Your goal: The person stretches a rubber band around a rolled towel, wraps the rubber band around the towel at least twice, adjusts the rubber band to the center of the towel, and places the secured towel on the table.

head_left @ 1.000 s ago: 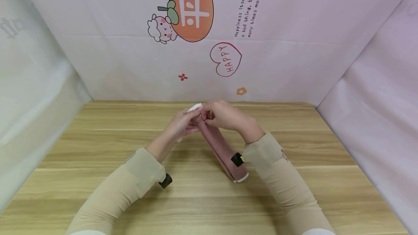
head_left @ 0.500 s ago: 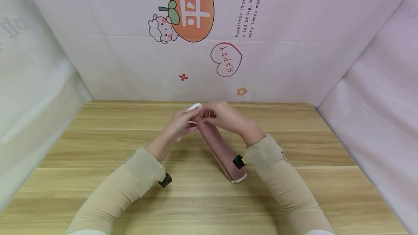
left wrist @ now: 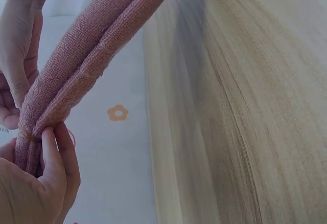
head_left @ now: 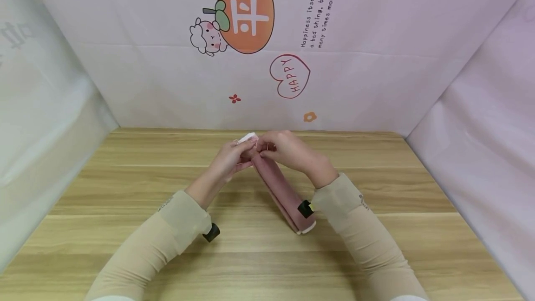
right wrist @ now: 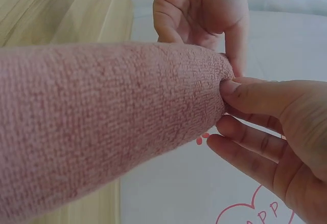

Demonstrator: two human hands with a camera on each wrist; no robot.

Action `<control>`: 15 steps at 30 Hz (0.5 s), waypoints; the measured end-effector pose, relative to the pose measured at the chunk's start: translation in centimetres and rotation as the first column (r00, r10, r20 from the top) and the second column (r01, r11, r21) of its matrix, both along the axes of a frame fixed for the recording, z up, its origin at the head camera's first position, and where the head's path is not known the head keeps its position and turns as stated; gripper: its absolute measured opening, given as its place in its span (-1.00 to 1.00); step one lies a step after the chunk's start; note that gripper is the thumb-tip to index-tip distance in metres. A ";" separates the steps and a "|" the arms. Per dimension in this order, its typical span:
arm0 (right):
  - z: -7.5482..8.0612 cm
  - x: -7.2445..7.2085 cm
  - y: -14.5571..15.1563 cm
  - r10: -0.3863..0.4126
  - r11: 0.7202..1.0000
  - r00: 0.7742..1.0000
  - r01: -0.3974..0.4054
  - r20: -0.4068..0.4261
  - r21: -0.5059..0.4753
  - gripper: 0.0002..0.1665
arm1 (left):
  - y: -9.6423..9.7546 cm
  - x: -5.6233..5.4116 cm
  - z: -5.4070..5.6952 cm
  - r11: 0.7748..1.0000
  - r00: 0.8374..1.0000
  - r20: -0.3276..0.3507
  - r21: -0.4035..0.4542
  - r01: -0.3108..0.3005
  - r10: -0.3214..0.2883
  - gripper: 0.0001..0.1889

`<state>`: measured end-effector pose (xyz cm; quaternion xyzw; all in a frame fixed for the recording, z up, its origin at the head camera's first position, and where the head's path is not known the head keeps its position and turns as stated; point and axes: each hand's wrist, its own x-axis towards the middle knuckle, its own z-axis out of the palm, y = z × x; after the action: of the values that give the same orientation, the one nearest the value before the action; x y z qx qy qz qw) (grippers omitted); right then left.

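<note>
A rolled pink terry towel (head_left: 279, 185) slants between my hands, its lower end toward me and to the right. White edging (head_left: 249, 137) shows at its far end. My left hand (head_left: 227, 158) grips the roll near that end, fingers curled round it in the left wrist view. There, a thin yellowish-brown band (left wrist: 30, 136) crosses the towel just above the left fingers. My right hand (head_left: 289, 150) pinches at the same narrowed spot. In the right wrist view its thumb (right wrist: 250, 95) presses the towel's tip; whether it holds the band or the cloth is hidden.
The hands are above a wooden tabletop (head_left: 251, 264). A white printed cloth (head_left: 167, 87) rises behind its back edge, with white cloth walls at left and right. A small black camera (head_left: 212, 232) hangs at the left wrist and another black camera (head_left: 306, 208) at the right.
The towel's lower end has shifted slightly left, and my right fingers have moved a little left at the narrowed spot. My left hand keeps its grip.
</note>
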<state>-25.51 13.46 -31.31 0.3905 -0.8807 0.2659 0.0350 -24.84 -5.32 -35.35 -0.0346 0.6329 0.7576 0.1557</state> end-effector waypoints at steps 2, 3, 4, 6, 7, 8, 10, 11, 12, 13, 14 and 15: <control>-0.1 0.0 0.0 0.001 1.000 1.000 -0.001 -0.009 -0.002 -0.86 | 0.0 0.0 0.0 1.000 1.000 0.000 0.005 0.000 0.000 -0.62; -0.1 0.0 0.0 0.002 1.000 1.000 -0.002 -0.013 -0.004 -0.86 | 0.0 0.0 0.0 1.000 1.000 0.000 0.005 0.000 0.000 -0.63; -0.1 0.0 0.0 0.004 1.000 1.000 -0.005 -0.015 -0.005 -0.86 | -0.1 0.0 0.0 1.000 1.000 -0.001 0.006 0.001 -0.001 -0.64; -0.2 0.0 0.0 0.006 1.000 1.000 -0.006 -0.020 -0.008 -0.86 | -0.1 0.0 0.0 1.000 1.000 -0.004 0.006 0.006 -0.006 -0.65; -0.2 0.0 0.0 0.007 1.000 1.000 -0.007 -0.020 -0.009 -0.87 | -0.2 0.0 0.0 1.000 1.000 -0.004 0.006 0.008 -0.008 -0.67; -0.1 0.1 -0.1 0.007 1.000 1.000 -0.007 -0.019 -0.010 -0.87 | -0.2 0.0 0.0 1.000 1.000 -0.003 0.006 0.008 -0.008 -0.68; -0.2 0.1 -0.1 0.006 1.000 1.000 -0.007 -0.017 -0.010 -0.86 | -0.2 0.0 0.0 1.000 1.000 -0.001 0.009 0.011 -0.011 -0.70; -0.2 0.1 -0.1 0.006 1.000 1.000 -0.006 -0.018 -0.009 -0.86 | -0.2 0.0 0.0 1.000 1.000 0.000 0.009 0.012 -0.012 -0.70; -0.2 0.1 -0.1 0.005 1.000 1.000 -0.005 -0.018 -0.007 -0.85 | -0.2 0.0 0.0 1.000 1.000 0.002 0.011 0.012 -0.012 -0.71; -0.2 0.1 -0.1 0.005 1.000 1.000 -0.005 -0.017 -0.005 -0.85 | -0.3 0.0 0.0 1.000 1.000 0.004 0.014 0.014 -0.014 -0.71; -0.2 0.1 -0.1 0.005 1.000 1.000 -0.005 -0.018 -0.003 -0.85 | -0.2 0.0 0.0 1.000 1.000 0.006 0.017 0.016 -0.017 -0.71; -0.2 0.1 -0.1 0.005 1.000 1.000 -0.005 -0.019 0.001 -0.86 | -0.3 0.0 0.0 1.000 1.000 0.007 0.019 0.018 -0.019 -0.69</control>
<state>-25.39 13.32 -31.51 0.3953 -0.8794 0.2618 0.0428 -24.81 -5.59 -35.40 -0.0299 0.6255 0.7619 0.1653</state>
